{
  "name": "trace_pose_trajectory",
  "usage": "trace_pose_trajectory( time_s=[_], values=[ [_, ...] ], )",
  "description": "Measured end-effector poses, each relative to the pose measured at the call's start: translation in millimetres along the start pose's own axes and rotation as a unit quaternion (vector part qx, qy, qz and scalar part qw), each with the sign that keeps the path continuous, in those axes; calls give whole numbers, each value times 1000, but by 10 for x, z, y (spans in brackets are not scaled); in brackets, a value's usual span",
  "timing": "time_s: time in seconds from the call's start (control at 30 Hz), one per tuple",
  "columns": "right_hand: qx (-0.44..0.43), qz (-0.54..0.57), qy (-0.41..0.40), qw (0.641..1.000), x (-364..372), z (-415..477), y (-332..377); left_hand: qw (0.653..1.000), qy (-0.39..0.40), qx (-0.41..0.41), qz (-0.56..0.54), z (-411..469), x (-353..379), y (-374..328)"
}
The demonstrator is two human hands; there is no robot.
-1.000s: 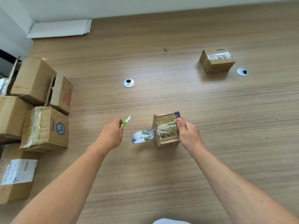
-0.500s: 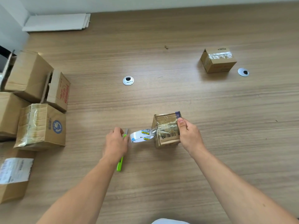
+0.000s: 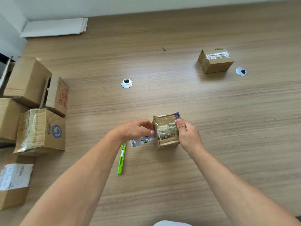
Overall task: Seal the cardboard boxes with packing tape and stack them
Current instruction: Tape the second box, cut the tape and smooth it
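Observation:
A small cardboard box with wrinkled clear tape across its top stands on the wooden table in front of me. My right hand grips its right side, thumb on the top edge. My left hand is at the box's left edge, its curled fingertips touching the tape there. The tape roll lies just under that hand, against the box. A green utility knife lies on the table below my left wrist. Another small taped box stands far right.
Several larger cardboard boxes crowd the table's left edge, some with flaps open. Two round cable grommets are set in the tabletop. Flat white cardboard sheets lie at the back left by the wall.
My left hand put the green knife down on the table and moved right to the tape at the box's left edge. My right hand has stayed on the box.

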State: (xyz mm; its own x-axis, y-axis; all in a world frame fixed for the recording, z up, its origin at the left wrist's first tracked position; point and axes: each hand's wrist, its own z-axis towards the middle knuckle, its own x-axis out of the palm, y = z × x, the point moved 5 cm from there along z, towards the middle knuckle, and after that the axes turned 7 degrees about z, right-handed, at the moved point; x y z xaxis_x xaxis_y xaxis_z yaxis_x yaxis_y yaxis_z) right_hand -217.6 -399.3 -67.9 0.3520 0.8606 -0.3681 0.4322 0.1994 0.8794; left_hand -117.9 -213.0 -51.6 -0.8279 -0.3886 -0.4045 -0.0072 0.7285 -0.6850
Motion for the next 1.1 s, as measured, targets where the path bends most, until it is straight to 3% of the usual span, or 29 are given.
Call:
trace_pose_trajectory(
  time_s=[0.53, 0.73, 0.9, 1.1],
  values=[
    [-11, -6, 10, 1000, 41, 0, 1, 998, -35, -44, 23, 37, 79, -18],
    [-12, -19, 13, 1000, 32, 1, -12, 965, -57, -105, 234, 91, 104, 77],
    [5, -11, 25, 1000, 45, 32, 6, 982, -82, -93, 140, 70, 234, 240],
    [34, 39, 32, 998, -52, 67, -14, 980, -150, -91, -88, -83, 68, 326]
  ],
)
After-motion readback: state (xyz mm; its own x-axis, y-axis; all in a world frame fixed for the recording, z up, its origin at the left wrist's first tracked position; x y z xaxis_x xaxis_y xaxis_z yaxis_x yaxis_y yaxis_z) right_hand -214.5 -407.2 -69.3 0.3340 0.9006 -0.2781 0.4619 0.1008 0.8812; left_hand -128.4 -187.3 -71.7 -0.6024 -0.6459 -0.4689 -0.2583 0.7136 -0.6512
